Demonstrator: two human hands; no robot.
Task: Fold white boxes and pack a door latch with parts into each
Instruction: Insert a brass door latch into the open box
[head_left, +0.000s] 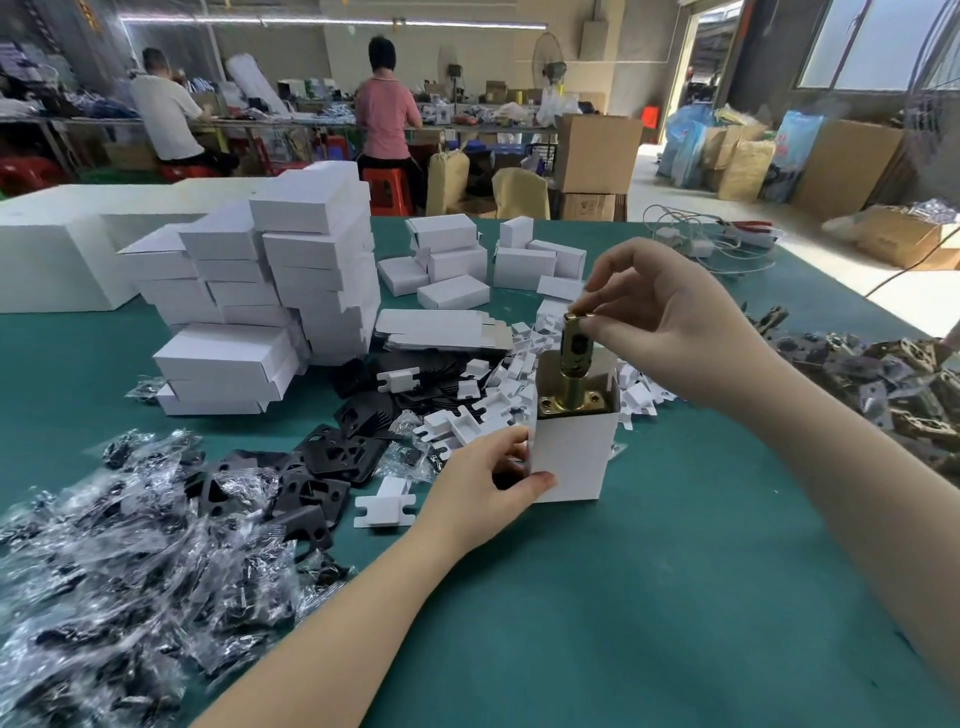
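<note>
Upright open white cardboard box (571, 457) stands on teal table mat (623, 597); left hand (483, 493) grips its side, right hand (670, 332) pinches top of brass door latch (574, 369) standing in it. Left of box: bagged black parts (130, 561), stacked folded white boxes (270, 291). Behind box: two seated workers (387, 111), brown cartons (597, 150)

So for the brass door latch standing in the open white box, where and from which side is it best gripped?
Grip the door latch at its upper end from above, as the right hand does. The barrel stands upright, its faceplate low inside the white box, leaving only the top exposed.
</note>
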